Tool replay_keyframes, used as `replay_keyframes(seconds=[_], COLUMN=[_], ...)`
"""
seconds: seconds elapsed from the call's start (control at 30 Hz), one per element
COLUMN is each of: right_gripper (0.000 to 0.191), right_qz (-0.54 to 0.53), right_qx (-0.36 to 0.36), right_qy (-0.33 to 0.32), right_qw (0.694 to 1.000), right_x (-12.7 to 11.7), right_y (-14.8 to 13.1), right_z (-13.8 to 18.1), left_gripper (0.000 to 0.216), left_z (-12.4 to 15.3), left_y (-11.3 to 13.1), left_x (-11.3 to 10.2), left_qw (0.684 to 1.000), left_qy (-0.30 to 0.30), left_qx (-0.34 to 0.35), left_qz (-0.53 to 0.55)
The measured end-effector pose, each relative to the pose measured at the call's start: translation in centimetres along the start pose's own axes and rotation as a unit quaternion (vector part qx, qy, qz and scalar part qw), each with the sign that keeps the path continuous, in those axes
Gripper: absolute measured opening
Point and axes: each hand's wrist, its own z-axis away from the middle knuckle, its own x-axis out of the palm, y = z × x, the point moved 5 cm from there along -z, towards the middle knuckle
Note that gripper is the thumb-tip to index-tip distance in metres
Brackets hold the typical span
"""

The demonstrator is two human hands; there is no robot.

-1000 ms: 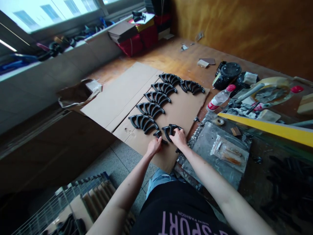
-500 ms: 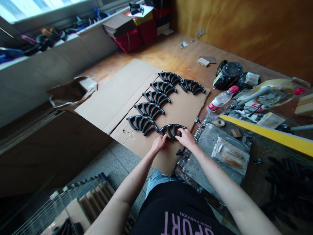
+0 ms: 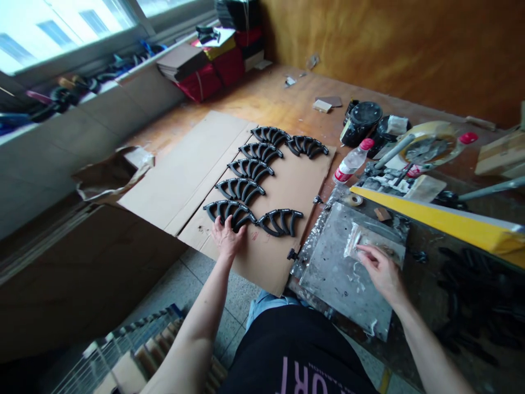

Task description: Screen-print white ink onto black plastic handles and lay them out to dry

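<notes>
Black ribbed, fan-shaped pieces lie in a row on a flattened cardboard sheet [image 3: 283, 268]. My left hand [image 3: 228, 239] is at the near-left fan piece [image 3: 219, 209], fingers apart and touching its lower edge. Beside it, to the right, lies another black fan piece [image 3: 281, 221] with no hand on it. My right hand [image 3: 381, 272] is over a grey, stained board [image 3: 332, 257], fingertips pinched together at a clear plastic packet [image 3: 351, 241]. What sits between those fingertips is too small to make out, and the hand partly covers the packet.
A bottle with a red cap [image 3: 353, 160], black jars [image 3: 361, 123] and a tape roll [image 3: 356, 201] stand at the right. A yellow bar [image 3: 435, 219] crosses the right side. A pile of black parts [image 3: 479, 301] lies lower right; a wire rack [image 3: 118, 345] stands lower left.
Both hands have left the near-right fan piece, which now lies flat on the cardboard. My left hand moved left to the neighbouring piece; my right hand moved right to the plastic packet.
</notes>
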Motion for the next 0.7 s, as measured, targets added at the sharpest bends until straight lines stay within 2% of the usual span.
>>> replay_keyframes(seconds=[0.2, 0.53, 0.6, 0.7], right_gripper=[0.033, 0.032, 0.031, 0.031], right_qz=[-0.016, -0.012, -0.012, -0.014], right_qx=[0.015, 0.0, -0.003, -0.002], right_qy=[0.033, 0.035, 0.04, 0.062], right_qw=[0.999, 0.999, 0.999, 0.998], right_x=[-1.7, -2.1, -2.1, -2.6], right_y=[2.0, 2.3, 2.4, 2.6], right_z=[2.3, 3.3, 3.4, 3.5], left_gripper=[0.062, 0.065, 0.062, 0.062], left_z=[-1.6, -4.1, -4.2, -4.2], left_y=[0.2, -0.5, -1.2, -2.1], left_x=[-0.7, -0.4, -1.0, -2.6], left_qw=[0.997, 0.981, 0.983, 0.993], left_qy=[-0.02, -0.104, -0.089, -0.018], left_qx=[0.043, 0.14, 0.135, 0.077], left_qz=[-0.06, -0.088, -0.089, -0.084])
